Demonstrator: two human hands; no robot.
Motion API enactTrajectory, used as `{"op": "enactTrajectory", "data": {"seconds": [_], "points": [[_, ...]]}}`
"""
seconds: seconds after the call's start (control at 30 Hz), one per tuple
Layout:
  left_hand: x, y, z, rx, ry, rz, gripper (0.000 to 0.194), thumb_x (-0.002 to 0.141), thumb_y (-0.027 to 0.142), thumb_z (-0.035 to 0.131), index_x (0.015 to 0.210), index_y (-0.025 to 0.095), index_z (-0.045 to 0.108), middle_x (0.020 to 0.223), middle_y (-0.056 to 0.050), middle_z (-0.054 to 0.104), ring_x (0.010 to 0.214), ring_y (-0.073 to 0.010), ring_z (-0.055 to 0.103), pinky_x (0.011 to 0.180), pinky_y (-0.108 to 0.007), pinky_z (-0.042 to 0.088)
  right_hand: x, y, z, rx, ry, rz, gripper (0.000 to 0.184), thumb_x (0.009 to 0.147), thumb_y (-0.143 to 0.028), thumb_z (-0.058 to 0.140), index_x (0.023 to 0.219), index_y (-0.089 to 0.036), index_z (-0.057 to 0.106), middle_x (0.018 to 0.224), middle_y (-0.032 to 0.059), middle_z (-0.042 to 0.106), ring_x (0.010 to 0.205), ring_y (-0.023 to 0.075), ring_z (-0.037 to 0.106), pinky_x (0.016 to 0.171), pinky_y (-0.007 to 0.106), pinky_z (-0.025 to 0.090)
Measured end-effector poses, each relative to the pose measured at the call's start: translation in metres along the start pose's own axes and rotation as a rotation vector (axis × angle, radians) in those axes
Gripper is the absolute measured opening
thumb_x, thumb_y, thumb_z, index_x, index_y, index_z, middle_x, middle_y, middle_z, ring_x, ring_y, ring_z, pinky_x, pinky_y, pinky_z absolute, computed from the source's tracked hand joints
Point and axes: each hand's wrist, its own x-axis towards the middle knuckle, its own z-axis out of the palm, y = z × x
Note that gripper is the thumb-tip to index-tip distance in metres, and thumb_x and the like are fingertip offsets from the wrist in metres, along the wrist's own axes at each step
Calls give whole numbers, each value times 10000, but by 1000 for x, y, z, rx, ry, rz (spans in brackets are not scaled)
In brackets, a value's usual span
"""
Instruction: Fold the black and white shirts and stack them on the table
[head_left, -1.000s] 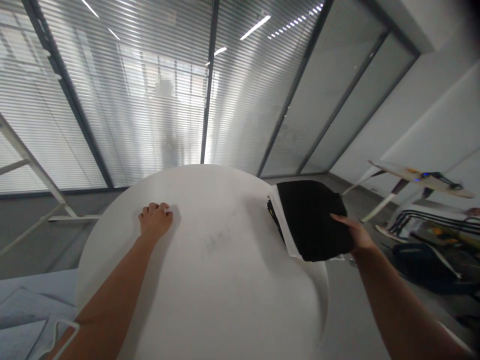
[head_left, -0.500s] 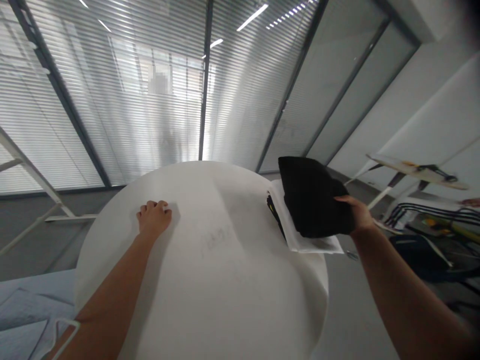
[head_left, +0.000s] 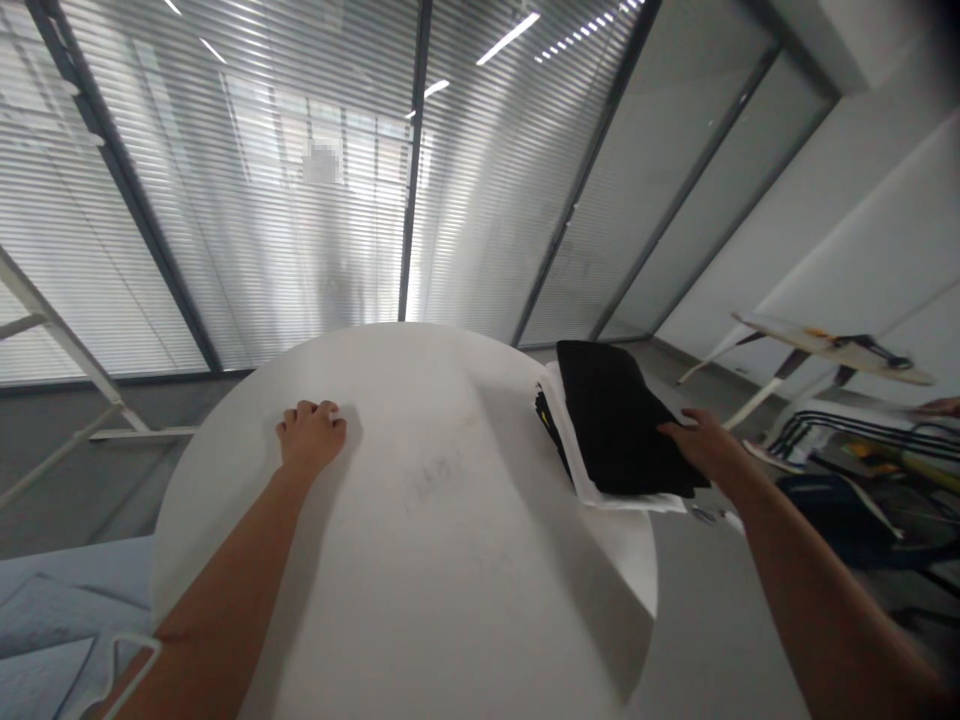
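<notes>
A black folded cloth (head_left: pixel 619 425) lies on top of a white folded cloth (head_left: pixel 571 440) at the table's right edge, with darker layers under it showing a bit of yellow. My right hand (head_left: pixel 705 445) is at the black cloth's right side, thumb touching its edge and fingers apart, no longer wrapped round it. On the left half of the white round table (head_left: pixel 420 400) rests my left hand (head_left: pixel 311 437), its fingers curled in against the tabletop with nothing seen in them.
Grey-blue cloth pieces (head_left: pixel 52 620) lie at the lower left, near a white metal frame (head_left: pixel 64 345). On the right stand a dark chair (head_left: pixel 836 515) and a wooden-topped table (head_left: pixel 832 350) with things on it. A glass wall with blinds (head_left: pixel 315 250) runs behind.
The black cloth has come down and lies flatter on the stack. My right hand's fingers have loosened from it. My left hand has stayed in place.
</notes>
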Motion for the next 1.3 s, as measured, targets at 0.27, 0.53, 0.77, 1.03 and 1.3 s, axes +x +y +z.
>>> {"op": "enactTrajectory", "data": {"seconds": [0.27, 0.53, 0.77, 1.03, 1.3], "points": [[-17, 16, -13, 67, -135, 105, 461, 853, 329, 405, 1260, 211, 586, 1214, -179, 554, 1134, -352, 510, 914, -474, 393, -71, -114, 43, -9, -50, -495, 417, 878, -352, 467, 1238, -173, 576, 1219, 137, 608, 1169, 271, 544, 1033, 421, 387], [-70, 39, -26, -5, -219, 315, 609, 938, 553, 281, 1484, 291, 343, 1544, -143, 315, 1400, -373, 291, 1081, -556, 236, -133, -176, 141, -36, -553, -684, 631, 955, -563, 308, 1503, -250, 314, 1553, 66, 321, 1446, 275, 234, 1160, 515, 177], [-98, 25, -7, -14, -222, 392, 644, 914, 617, 304, 1505, 361, 290, 1582, -64, 267, 1461, -369, 136, 1136, -608, 103, -158, -158, 179, -212, -658, -720, 687, 940, -614, 306, 1523, -255, 261, 1592, 80, 175, 1470, 315, 121, 1150, 569, 98], [-96, 24, -4, -14, -184, 408, 635, 914, 626, 299, 1490, 361, 331, 1582, -73, 262, 1456, -367, 162, 1134, -608, 133, -157, -156, 180, -190, -618, -749, 694, 938, -645, 258, 1520, -266, 269, 1585, 81, 196, 1466, 312, 148, 1143, 573, 130], [-96, 19, 6, -2, -86, 440, 597, 920, 586, 353, 1478, 376, 344, 1550, -72, 335, 1427, -375, 249, 1115, -608, 207, -158, -157, 180, -222, -621, -746, 695, 941, -646, 240, 1519, -260, 272, 1586, 78, 190, 1465, 317, 149, 1143, 577, 131]]}}
